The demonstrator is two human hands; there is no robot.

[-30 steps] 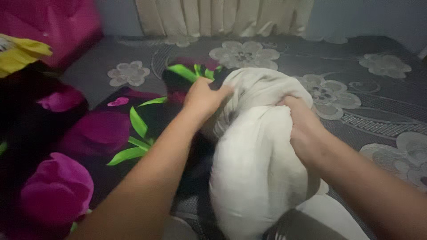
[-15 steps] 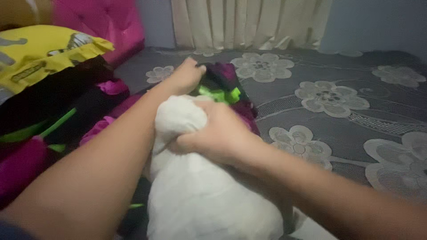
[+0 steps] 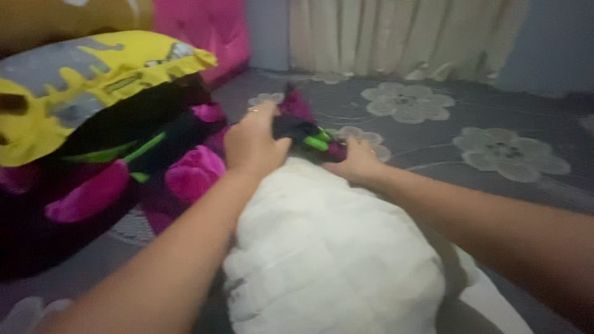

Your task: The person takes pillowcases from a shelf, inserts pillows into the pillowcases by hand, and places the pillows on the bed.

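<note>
white pillow long axis runs away | left hand, right hand grip floral cover

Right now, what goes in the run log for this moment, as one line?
left hand: grips dark flowered cover | right hand: grips cover's edge | white pillow: lies under both forearms | yellow pillow: on stack at left | surface: grey flowered bedsheet

— From my feed, what lies to the left?

— I see a yellow pillow with grey patches, stacked on a black pillow with magenta flowers. Behind them stands a pink tufted headboard.

— And further back?

— I make out a cream curtain hanging down to the grey bedsheet with pale flowers, beside a bluish wall.
</note>
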